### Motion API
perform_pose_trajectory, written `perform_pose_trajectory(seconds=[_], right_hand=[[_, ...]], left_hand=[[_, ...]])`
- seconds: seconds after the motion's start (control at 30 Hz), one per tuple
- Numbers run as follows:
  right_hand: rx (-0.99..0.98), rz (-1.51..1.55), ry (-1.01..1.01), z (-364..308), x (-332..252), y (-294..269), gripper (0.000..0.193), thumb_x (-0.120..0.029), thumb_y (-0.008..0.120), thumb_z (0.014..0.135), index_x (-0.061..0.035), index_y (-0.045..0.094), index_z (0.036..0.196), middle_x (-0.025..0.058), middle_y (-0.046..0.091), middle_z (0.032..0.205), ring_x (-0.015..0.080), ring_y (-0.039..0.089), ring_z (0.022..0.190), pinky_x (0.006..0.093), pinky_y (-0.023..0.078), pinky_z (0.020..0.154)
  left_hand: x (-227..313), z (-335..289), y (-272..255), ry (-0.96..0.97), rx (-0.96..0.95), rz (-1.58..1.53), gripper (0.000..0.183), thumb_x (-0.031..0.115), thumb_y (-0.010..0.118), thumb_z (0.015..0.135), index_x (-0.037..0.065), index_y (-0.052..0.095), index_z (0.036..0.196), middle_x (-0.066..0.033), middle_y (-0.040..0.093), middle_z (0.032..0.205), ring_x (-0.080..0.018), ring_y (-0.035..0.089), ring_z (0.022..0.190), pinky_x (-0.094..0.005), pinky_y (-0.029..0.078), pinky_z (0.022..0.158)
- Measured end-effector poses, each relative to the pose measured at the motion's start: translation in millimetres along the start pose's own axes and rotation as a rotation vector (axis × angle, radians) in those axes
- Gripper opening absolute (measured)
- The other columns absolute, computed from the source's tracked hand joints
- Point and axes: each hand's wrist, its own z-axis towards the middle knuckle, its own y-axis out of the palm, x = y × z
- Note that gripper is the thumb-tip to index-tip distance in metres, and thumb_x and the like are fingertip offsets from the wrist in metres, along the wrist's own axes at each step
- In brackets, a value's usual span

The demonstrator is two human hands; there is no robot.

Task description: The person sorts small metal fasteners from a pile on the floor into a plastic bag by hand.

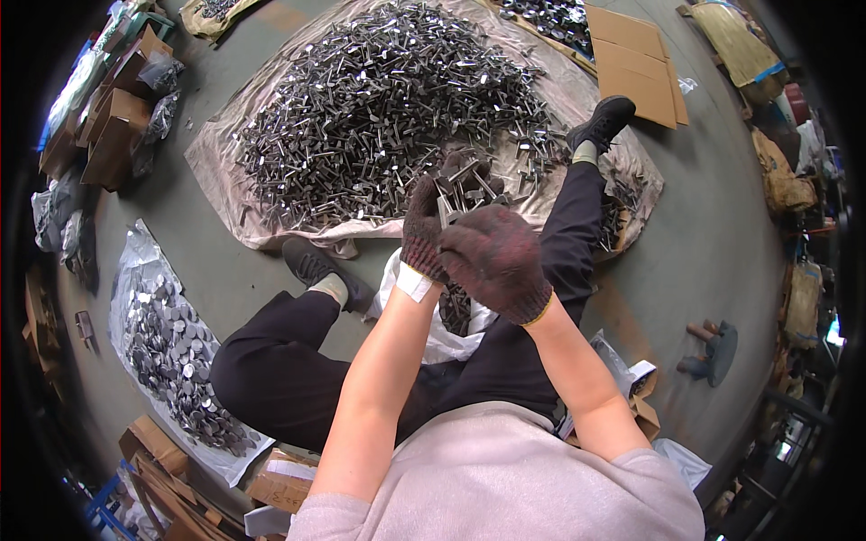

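Note:
My left hand (421,227), in a dark knitted glove with a white band at the wrist, is curled around several T-shaped metal pieces (465,187) with thin shafts. Close against it, my right hand (498,257) wears a matching glove. Its fingers are bent over the near ends of these pieces; what they pinch is hidden. Beyond both hands, a large heap of similar metal pieces (388,99) covers a pale cloth (221,180) on the floor. Below the hands, between my legs, a white bag (442,345) holds dark metal pieces (456,309).
At the left, round metal discs (180,347) lie on a clear plastic sheet (142,248). Cardboard boxes (117,131) stand at the far left. Flattened cardboard (631,68) lies at the far right, and a small dark round stool (720,353) is tipped over at the right.

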Motion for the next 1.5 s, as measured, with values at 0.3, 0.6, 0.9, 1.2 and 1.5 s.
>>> perform_pose_trajectory(seconds=[0.3, 0.6, 0.9, 1.2, 1.5], right_hand=[[0.064, -0.214, 0.093, -22, 17, -14, 0.034, -0.013, 0.076, 0.068, -0.0093, 0.069, 0.101, 0.0108, 0.067, 0.097, 0.0320, 0.064, 0.089, 0.0428, 0.051, 0.083], [-0.068, -0.148, 0.107, -28, -8, -19, 0.025, -0.014, 0.078, 0.064, -0.0081, 0.067, 0.086, 0.0129, 0.064, 0.112, 0.0346, 0.059, 0.108, 0.0439, 0.048, 0.090], [0.209, 0.002, 0.274, -41, -5, -19, 0.014, -0.011, 0.074, 0.076, -0.0063, 0.068, 0.088, 0.0121, 0.066, 0.103, 0.0323, 0.063, 0.100, 0.0405, 0.050, 0.087], [-0.203, 0.649, 0.843, -20, 37, -39, 0.037, -0.035, 0.057, 0.097, -0.0011, 0.069, 0.103, 0.0094, 0.070, 0.096, 0.0198, 0.066, 0.086, 0.0307, 0.051, 0.076], [-0.424, 1.368, 1.133, -38, 69, -27, 0.037, -0.030, 0.057, 0.097, 0.0056, 0.067, 0.102, 0.0160, 0.071, 0.099, 0.0256, 0.070, 0.085, 0.0319, 0.057, 0.074]], left_hand=[[0, -41, 19, -0.012, 0.021, 0.167, 0.051, 0.035, 0.044, 0.101, 0.011, 0.041, 0.146, -0.0106, 0.051, 0.143, -0.0263, 0.052, 0.127, -0.0401, 0.045, 0.106], [-6, -53, 25, -0.036, -0.060, -0.036, 0.052, 0.039, 0.046, 0.101, 0.015, 0.041, 0.147, -0.0163, 0.045, 0.147, -0.0316, 0.051, 0.127, -0.0436, 0.048, 0.103], [-9, -67, 27, -0.111, -0.103, -0.239, 0.051, 0.039, 0.043, 0.102, 0.017, 0.039, 0.148, -0.0174, 0.043, 0.148, -0.0357, 0.047, 0.131, -0.0548, 0.040, 0.108], [-14, -90, 53, -0.185, -0.032, -0.189, 0.051, 0.039, 0.041, 0.104, 0.018, 0.035, 0.150, -0.0155, 0.042, 0.150, -0.0374, 0.043, 0.135, -0.0604, 0.034, 0.110], [-17, -106, 55, -0.229, 0.035, -0.149, 0.053, 0.037, 0.042, 0.103, 0.015, 0.036, 0.150, -0.0149, 0.047, 0.146, -0.0373, 0.044, 0.135, -0.0599, 0.034, 0.110]])
